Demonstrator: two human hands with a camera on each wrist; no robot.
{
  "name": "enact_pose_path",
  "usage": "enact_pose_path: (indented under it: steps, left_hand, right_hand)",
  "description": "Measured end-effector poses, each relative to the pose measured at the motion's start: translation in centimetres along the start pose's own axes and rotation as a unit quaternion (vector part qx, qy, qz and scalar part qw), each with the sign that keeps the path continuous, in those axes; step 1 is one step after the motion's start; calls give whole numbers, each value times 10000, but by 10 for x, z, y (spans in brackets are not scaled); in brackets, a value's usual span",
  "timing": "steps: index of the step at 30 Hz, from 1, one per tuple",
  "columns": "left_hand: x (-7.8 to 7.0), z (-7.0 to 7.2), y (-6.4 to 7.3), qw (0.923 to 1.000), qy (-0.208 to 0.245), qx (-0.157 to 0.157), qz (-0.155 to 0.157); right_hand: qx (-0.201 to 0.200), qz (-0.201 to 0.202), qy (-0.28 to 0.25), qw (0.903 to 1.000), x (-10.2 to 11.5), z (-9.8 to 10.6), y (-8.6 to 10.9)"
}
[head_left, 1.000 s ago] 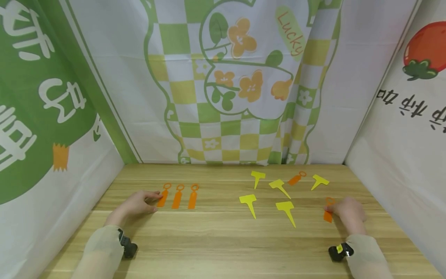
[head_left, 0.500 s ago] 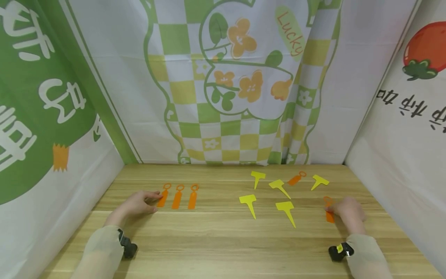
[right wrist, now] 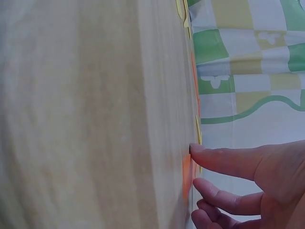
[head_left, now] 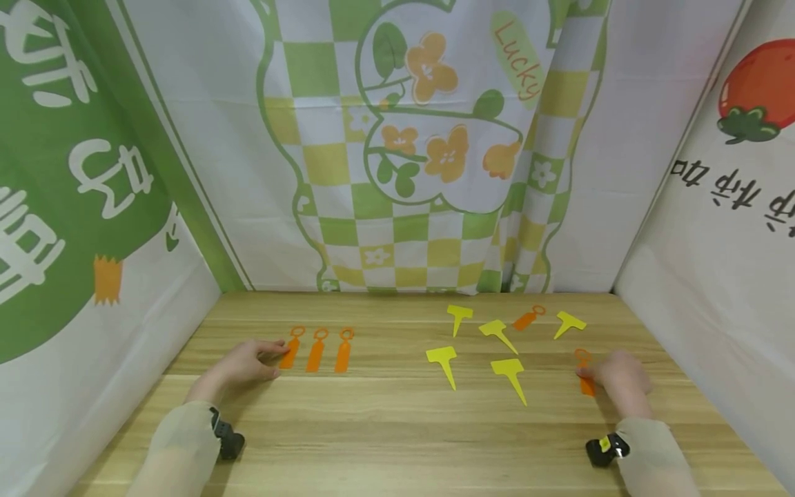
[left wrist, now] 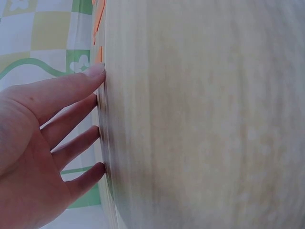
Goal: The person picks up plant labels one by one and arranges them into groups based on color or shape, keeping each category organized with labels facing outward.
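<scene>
At the left of the head view my left hand [head_left: 250, 361] rests on the table, fingers spread. Its fingertips touch the leftmost orange ring-topped plant tag [head_left: 289, 354]. Two matching orange tags, a middle one [head_left: 315, 355] and a right one [head_left: 343, 355], lie beside it in a row. Over on the right, my right hand [head_left: 621, 376] holds another orange plant tag [head_left: 587, 386] flat against the wood between thumb and fingers, covering part of it. In the right wrist view, the thumb and index fingertip sit at this tag [right wrist: 186, 176].
Several yellow T-shaped plant labels, one [head_left: 509, 373] nearest the front, lie right of the table's middle [head_left: 385, 428]. Among the back ones is another orange tag [head_left: 526, 319], tilted. A printed curtain [head_left: 397, 235] hangs along the table's back edge.
The orange tag under my right hand has turned, its ring end shifting left and its lower end slightly right. My left hand and the row of three tags stay put.
</scene>
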State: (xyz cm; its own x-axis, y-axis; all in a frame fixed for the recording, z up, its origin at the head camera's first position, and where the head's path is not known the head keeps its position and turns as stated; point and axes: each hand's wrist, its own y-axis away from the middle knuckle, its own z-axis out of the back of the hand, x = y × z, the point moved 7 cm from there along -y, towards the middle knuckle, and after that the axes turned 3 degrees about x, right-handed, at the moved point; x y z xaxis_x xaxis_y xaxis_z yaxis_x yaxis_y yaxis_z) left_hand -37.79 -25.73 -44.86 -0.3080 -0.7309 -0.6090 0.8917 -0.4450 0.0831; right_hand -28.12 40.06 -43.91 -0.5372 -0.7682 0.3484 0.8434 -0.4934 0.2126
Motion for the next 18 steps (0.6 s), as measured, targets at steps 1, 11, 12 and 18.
enact_pose_path:
  steps: [1,11,12,18]
  left_hand:
    - [0,0,0,10000,-9,-1,-1]
    - [0,1,0,9999,55,25,80]
    - [0,1,0,9999,71,30,85]
    - [-1,1,1,9999,116,65,92]
  right_hand:
    - [-2,-4,1,10000,0,0,0]
    - [4,-15,-75,10000,0,-1,-4]
    - [3,-25,-68,10000,0,-1,-4]
    - [53,67,-110,9999,2,0,-3]
